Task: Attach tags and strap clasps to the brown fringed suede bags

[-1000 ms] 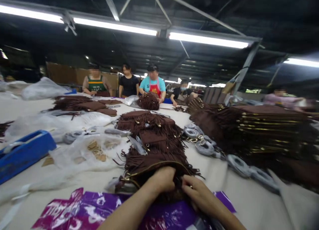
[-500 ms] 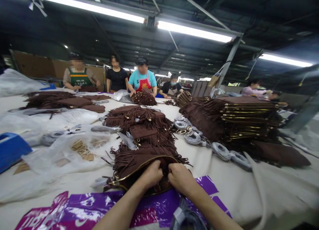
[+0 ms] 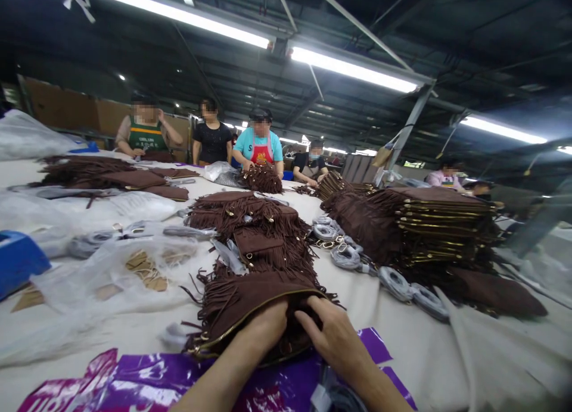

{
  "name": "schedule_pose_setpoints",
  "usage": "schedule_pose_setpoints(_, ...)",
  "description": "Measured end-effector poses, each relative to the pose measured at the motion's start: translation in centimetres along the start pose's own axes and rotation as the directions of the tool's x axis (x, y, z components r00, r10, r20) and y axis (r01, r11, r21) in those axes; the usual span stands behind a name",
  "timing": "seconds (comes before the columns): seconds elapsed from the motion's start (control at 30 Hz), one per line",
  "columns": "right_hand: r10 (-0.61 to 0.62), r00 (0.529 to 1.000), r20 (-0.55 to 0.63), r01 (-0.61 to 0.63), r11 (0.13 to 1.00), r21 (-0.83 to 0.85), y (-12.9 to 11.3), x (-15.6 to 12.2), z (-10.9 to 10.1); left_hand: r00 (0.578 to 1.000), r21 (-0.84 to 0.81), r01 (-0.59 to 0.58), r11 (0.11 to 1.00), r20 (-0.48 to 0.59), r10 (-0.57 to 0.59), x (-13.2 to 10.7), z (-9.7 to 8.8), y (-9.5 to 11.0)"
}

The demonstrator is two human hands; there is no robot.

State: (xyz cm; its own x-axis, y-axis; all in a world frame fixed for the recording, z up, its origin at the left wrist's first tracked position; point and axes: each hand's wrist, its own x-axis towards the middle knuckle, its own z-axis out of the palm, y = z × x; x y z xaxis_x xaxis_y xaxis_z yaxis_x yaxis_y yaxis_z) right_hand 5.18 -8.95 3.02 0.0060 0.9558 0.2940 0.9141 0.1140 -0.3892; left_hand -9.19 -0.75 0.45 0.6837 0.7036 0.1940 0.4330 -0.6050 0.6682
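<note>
One right hand (image 3: 333, 336), flatter, on bag (image 3: 236, 299)

Ceiling (image 3: 447, 19): dark, crossed by metal beams.
Lights (image 3: 353, 69): long lit tubes in rows overhead.
Table (image 3: 393, 334): wide, under pale cloth.
Back wall (image 3: 62, 111): brown panels, far left.
Post (image 3: 410, 123): grey, leaning, beside a tube's end.
People (image 3: 259, 147): several at the table's far edge.

A tall stack of brown bags (image 3: 442, 221) stood at two o'clock on the worktop (image 3: 388, 322); a blue bin (image 3: 18, 260) sat at nine o'clock, people (image 3: 259, 147) at twelve.
</note>
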Motion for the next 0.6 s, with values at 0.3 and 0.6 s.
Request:
schedule_pose_setpoints(0.3,0.384,0.923,0.014,-0.192,0.43,0.882,-0.3,1.8,-0.4,0.996,-0.788,0.086,0.61,0.044,-0.083,0.0,-1.9,2.1)
schedule_pose_setpoints(0.6,0.123,0.966,-0.229,0.062,0.746,0.663,-2.0,4.9,0.5,0.981,-0.881,0.196,0.43,0.179,-0.079,0.4,-0.5,1.3)
